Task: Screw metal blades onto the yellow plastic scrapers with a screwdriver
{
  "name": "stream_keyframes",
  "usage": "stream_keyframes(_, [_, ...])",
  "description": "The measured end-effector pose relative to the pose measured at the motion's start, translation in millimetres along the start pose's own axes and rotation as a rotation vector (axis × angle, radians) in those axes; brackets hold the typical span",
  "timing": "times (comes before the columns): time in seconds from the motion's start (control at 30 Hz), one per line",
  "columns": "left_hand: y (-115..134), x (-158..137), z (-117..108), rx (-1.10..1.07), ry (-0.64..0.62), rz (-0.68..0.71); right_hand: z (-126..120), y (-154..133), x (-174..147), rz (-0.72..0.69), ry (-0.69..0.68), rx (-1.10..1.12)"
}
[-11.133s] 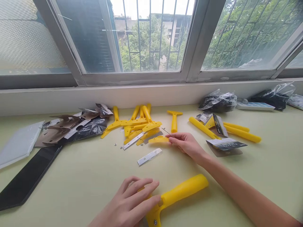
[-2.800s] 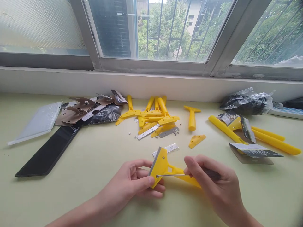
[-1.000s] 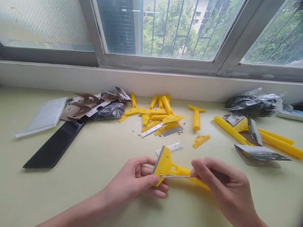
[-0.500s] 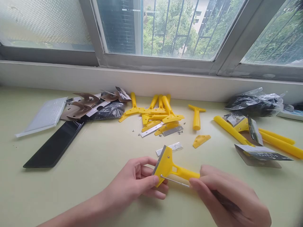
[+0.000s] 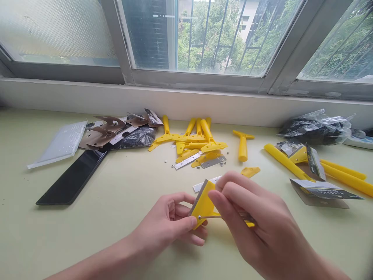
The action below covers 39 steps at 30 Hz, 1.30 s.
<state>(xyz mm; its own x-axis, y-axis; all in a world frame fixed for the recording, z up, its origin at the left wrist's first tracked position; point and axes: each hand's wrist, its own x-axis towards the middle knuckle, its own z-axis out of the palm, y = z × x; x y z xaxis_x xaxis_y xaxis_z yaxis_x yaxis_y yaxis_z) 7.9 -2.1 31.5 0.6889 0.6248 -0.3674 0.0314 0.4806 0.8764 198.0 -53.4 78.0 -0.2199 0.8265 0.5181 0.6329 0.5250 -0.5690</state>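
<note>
Low in the middle of the head view, my left hand is closed on the head of a yellow scraper. A grey blade runs along the scraper's upper-left edge, and my left thumb lies beside a small silver screw. My right hand is closed around a thin-shafted screwdriver, its tip at that screw. The fingers cover most of its dark handle and much of the scraper's handle.
Behind lie yellow scrapers, loose blades and small nuts. A yellow plate lies past my right hand. Left are a black sleeve and packaging; right, long-handled scrapers with cards and a black bag.
My right hand has moved left and up over the scraper, and the screwdriver shaft has swung to nearly level. My left hand keeps its hold. The whole view has shifted slightly.
</note>
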Motion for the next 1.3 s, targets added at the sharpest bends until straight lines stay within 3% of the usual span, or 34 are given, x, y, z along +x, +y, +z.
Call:
stream_keyframes(0.1, [1.5, 0.3, 2.8, 0.007, 0.017, 0.006, 7.9, -4.7, 18.9, 0.114, -0.072, 0.095])
stream_keyframes(0.23, [6.9, -0.7, 4.4, 0.021, 0.019, 0.003, 14.4, -9.6, 23.9, 0.083, -0.153, 0.188])
stream_keyframes(0.5, [13.4, -5.9, 6.0, 0.003, 0.007, 0.034, -11.7, -31.0, 23.8, 0.158, -0.419, 0.292])
stream_keyframes(0.63, [4.0, -2.8, 1.0, -0.027, 0.013, 0.046, -13.2, -24.1, 18.7, 0.141, -0.421, 0.199])
stream_keyframes(0.77, [-0.1, -1.9, -1.8, -0.068, 0.009, 0.063, -3.9, -18.4, 16.3, 0.095, -0.306, 0.268])
stream_keyframes(0.9, [2.8, -4.2, 0.1, -0.033, -0.009, 0.073, 7.0, -18.8, 19.5, 0.224, -0.208, 0.442])
stream_keyframes(1.03, [6.7, -5.3, 1.6, -0.008, -0.028, 0.078, 4.5, -21.6, 20.1, 0.295, -0.260, 0.594])
stream_keyframes(1.3, [-2.7, -0.3, -3.2, -0.083, 0.019, 0.055, -16.4, -17.9, 21.9, 0.217, -0.346, 0.571])
